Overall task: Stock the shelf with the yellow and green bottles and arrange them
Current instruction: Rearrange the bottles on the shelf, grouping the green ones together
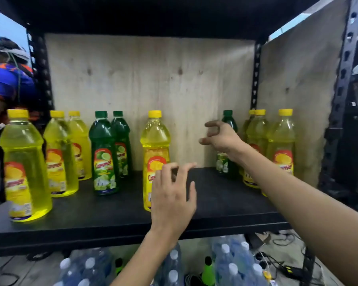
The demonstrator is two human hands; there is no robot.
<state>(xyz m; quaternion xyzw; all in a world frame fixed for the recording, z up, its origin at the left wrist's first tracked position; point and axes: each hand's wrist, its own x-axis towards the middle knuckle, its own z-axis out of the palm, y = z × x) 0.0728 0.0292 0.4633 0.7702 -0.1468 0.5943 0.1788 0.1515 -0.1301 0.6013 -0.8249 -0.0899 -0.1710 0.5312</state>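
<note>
Yellow and green bottles stand upright on a black shelf (103, 219). At the left are three yellow bottles, the nearest (25, 168) at the front, then two green bottles (104, 155) one behind the other. A single yellow bottle (154, 145) stands mid-shelf. My left hand (174, 197) hovers just in front of its lower part, fingers apart, holding nothing. At the right, a green bottle (228, 120) stands at the back beside three yellow bottles (281, 141). My right hand (219, 137) is in front of that green bottle, fingers curled and apart, gripping nothing.
A plywood back panel (153, 83) and side panel close the bay, with black metal uprights (339, 100) at the corners. Packs of water bottles (232, 265) and cables lie on the floor below. Another person in a blue top (6, 83) is at the far left.
</note>
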